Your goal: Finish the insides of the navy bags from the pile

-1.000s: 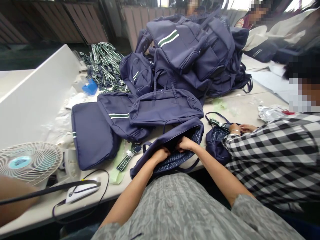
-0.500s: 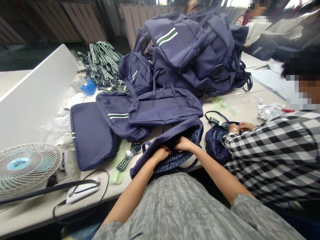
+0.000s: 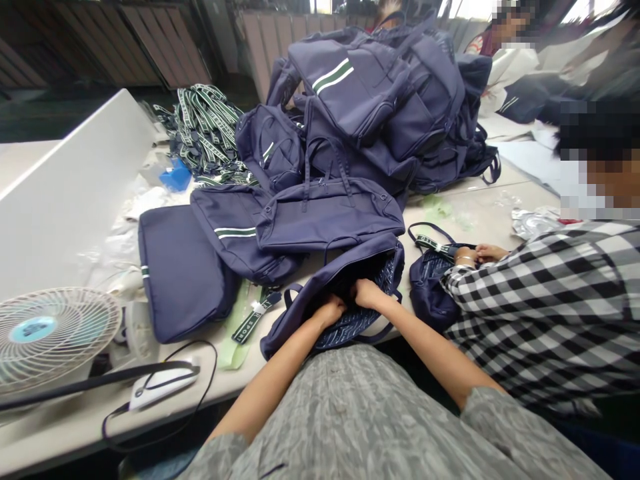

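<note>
A navy bag (image 3: 295, 313) lies open at the table's front edge, its patterned lining (image 3: 350, 327) showing. My left hand (image 3: 331, 311) reaches into the opening, and its fingertips are hidden in the dark inside. Just to the right, my right hand (image 3: 367, 294) is also inside the bag, with its fingers bent and their tips out of sight. What either hand holds, if anything, cannot be made out. Behind the open bag lies a closed navy bag with handles (image 3: 330, 217). A striped strap (image 3: 256, 319) rests on the table left of the open bag.
Navy bags (image 3: 360, 87) are piled at the back, beside heaped striped straps (image 3: 205, 130). Flat navy bags (image 3: 185, 267), a fan (image 3: 35, 330) and a white device (image 3: 163, 385) are on the left. A person in a checked shirt (image 3: 550, 293) handles a small navy bag (image 3: 433, 300) at right.
My left hand has moved slightly right inside the bag. My right hand has shifted a little, with its fingers deeper in the dark opening.
</note>
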{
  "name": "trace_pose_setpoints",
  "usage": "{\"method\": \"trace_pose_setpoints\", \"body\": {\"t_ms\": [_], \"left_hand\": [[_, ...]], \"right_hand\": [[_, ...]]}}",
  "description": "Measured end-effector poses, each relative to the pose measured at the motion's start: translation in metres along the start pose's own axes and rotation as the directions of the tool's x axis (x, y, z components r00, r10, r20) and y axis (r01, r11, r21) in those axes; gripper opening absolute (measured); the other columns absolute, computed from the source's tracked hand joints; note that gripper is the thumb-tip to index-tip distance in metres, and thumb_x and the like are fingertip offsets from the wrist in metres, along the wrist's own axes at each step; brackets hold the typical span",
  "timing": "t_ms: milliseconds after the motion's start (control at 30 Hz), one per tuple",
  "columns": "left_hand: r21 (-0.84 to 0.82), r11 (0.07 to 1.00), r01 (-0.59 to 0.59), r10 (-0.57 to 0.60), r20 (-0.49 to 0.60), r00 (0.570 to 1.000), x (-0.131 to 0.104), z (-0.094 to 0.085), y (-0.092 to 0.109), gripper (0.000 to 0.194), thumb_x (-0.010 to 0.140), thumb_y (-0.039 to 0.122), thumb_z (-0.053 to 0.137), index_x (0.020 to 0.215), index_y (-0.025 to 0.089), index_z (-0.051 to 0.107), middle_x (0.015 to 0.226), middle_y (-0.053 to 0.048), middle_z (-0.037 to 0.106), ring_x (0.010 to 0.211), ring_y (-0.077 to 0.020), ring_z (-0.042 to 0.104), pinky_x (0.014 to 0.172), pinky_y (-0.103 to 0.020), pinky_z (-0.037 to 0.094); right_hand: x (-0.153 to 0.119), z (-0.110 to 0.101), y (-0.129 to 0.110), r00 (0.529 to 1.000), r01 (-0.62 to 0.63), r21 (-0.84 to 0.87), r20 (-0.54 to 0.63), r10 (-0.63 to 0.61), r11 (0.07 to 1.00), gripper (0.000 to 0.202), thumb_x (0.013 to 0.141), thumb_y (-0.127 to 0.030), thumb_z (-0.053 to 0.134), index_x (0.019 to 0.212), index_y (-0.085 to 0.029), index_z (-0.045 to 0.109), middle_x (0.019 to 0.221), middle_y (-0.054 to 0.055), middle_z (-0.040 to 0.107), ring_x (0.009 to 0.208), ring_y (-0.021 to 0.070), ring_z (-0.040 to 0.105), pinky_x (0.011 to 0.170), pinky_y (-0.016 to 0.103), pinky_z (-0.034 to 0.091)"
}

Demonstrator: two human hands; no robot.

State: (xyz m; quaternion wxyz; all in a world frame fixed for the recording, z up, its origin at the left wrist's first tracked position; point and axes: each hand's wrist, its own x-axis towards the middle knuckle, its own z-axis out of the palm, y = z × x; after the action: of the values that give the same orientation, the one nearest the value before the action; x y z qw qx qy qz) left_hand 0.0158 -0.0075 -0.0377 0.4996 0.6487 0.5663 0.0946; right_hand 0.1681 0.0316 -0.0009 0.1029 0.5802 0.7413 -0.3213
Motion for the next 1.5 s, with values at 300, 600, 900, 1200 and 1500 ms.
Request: {"method": "trace_pose_setpoints", "body": {"t_ms": [300,600,900,1200,1500], "left_hand": [[0.008,1.000,0.003,-0.004,0.015,1.000,0.006,0.004,-0.001,0.020,0.077,0.016,0.056,0.062,0.023,0.066,0.078,0.001,0.073,0.078,-0.0176,0.062,0.076,-0.027,0.045],[-0.003,0.999,0.043,-0.042,0.037,0.998,0.020,0.012,-0.010,0.010,0.077,0.011,0.061,0.073,0.014,0.069,0.078,-0.004,0.070,0.080,-0.0174,0.063,0.082,-0.031,0.049],[-0.121,0.980,0.157,-0.154,0.034,0.987,0.021,0.014,-0.015,0.012,0.084,0.018,0.062,0.075,0.012,0.064,0.058,0.004,0.053,0.055,-0.0102,0.052,0.065,-0.028,0.048],[-0.435,0.897,0.072,-0.127,-0.099,0.987,0.018,0.017,-0.021,0.023,0.089,0.014,0.044,0.086,0.011,0.066,0.054,0.001,0.052,0.047,-0.0089,0.044,0.053,-0.024,0.036],[-0.639,0.761,-0.111,0.024,-0.144,0.989,-0.004,0.012,-0.012,0.022,0.079,0.031,0.057,0.093,0.015,0.053,0.063,0.000,0.061,0.053,-0.0114,0.054,0.057,-0.026,0.041]], "right_hand": [[-0.006,-0.006,-0.010,0.996,0.065,-0.197,0.071,-0.051,0.978,0.027,0.078,-0.011,0.057,0.096,-0.015,0.076,0.099,0.016,0.073,0.098,0.0294,0.067,0.077,0.030,0.050],[0.006,-0.001,-0.013,0.983,0.167,-0.283,0.123,-0.137,0.945,0.016,0.079,-0.017,0.062,0.086,-0.013,0.075,0.095,0.016,0.072,0.094,0.0302,0.068,0.075,0.030,0.049],[0.005,0.001,-0.007,0.961,0.263,-0.283,0.160,-0.225,0.922,0.015,0.075,-0.014,0.064,0.086,-0.012,0.075,0.096,0.016,0.072,0.095,0.0306,0.067,0.078,0.031,0.049],[-0.016,-0.011,0.011,0.976,0.150,0.044,-0.163,-0.141,0.988,0.032,0.075,-0.007,0.053,0.101,-0.012,0.070,0.096,0.011,0.072,0.091,0.0213,0.067,0.075,0.024,0.048],[-0.024,0.030,0.008,0.994,0.000,0.980,-0.023,0.111,0.199,0.022,0.057,-0.002,0.061,0.075,-0.009,0.070,0.062,0.002,0.066,0.054,0.0090,0.057,0.055,0.019,0.045]]}}
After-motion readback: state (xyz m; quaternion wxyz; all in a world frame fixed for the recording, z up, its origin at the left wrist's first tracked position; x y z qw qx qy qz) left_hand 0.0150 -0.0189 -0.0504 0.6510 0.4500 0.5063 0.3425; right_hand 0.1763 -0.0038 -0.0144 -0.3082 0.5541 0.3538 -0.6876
